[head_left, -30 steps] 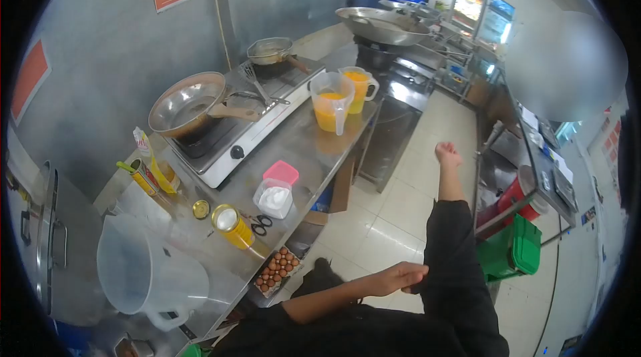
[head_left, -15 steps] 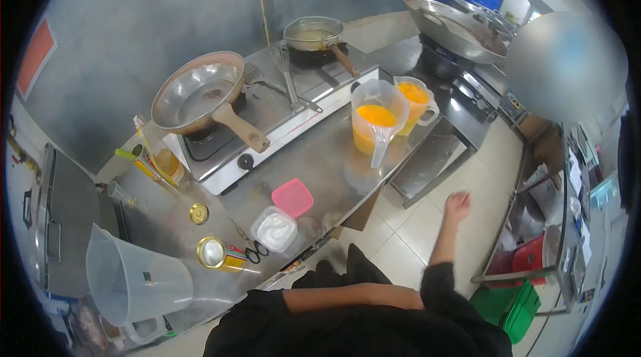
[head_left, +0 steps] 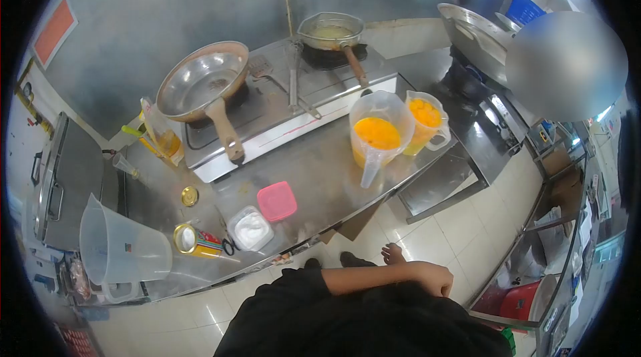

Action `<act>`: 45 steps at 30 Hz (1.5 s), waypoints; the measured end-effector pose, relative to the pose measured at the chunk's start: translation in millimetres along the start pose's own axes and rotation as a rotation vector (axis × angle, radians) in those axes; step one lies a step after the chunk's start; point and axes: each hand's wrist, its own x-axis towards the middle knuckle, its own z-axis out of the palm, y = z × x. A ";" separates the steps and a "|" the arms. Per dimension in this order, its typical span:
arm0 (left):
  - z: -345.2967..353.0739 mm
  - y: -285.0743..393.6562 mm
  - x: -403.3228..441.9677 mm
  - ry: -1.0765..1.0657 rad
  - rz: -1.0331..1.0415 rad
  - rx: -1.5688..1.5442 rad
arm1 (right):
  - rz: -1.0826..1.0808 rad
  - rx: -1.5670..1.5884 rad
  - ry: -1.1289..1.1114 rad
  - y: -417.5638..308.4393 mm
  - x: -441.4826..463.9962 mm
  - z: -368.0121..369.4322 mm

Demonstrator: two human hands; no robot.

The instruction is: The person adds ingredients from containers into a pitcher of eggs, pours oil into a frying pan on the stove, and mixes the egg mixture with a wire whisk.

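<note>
Clearly translucent, two handled jugs (head_left: pixel 385 106) with bright orange-yellow liquid (head_left: pixel 377 133), left hand (head_left: pixel 437 279) curled together, right hand (head_left: pixel 392 253) fingers apart

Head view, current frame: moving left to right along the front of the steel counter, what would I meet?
Large clear jug, yellow tin, white-filled tub, pink lid, larger orange-filled jug, smaller orange-filled jug.

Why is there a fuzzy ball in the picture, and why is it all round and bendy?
Head view: a smooth blur covers the upper right, hiding what's behind it; the frying pan looks much clearer. Black curved edges and the bent-looking counter suggest a wide lens. White glare shines on the floor.
</note>
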 end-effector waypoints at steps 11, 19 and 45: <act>0.1 12.1 -48.5 0.851 0.096 -1.009 | -0.803 0.221 -0.078 -171.6 -83.2 29.9; -50.5 -104.6 -136.9 2.068 -0.186 -0.624 | -0.607 0.079 -0.719 -200.1 -254.1 101.9; -53.2 -62.2 -130.5 2.121 -0.568 0.129 | -0.117 0.351 -1.010 -379.6 -277.4 135.3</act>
